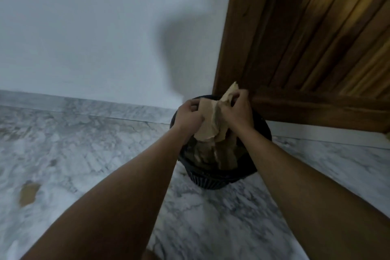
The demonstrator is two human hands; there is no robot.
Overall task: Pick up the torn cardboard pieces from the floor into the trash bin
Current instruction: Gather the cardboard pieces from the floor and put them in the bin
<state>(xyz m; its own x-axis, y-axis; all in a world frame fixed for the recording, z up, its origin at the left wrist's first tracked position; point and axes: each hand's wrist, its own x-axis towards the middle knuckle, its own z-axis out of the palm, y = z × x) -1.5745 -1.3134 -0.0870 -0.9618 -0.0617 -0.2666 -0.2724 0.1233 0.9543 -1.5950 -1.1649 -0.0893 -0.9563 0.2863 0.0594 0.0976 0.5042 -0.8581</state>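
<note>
While your left hand (pixel 188 115) and right hand (pixel 236 110) both clutch cardboard (pixel 207 122) over the bin (pixel 211 179) beside the door (pixel 306 48), a blurred scrap (pixel 28 193) lies on open floor (pixel 84 154) leftward.

the bare left forearm (pixel 126 186) and bare right forearm (pixel 306 179) are uncovered along their whole visible length, one on either side of the black ribbed trash bin (pixel 211 179). above the bin, the left hand (pixel 188 114) and right hand (pixel 236 112) are bare as well, slightly blurred.
</note>
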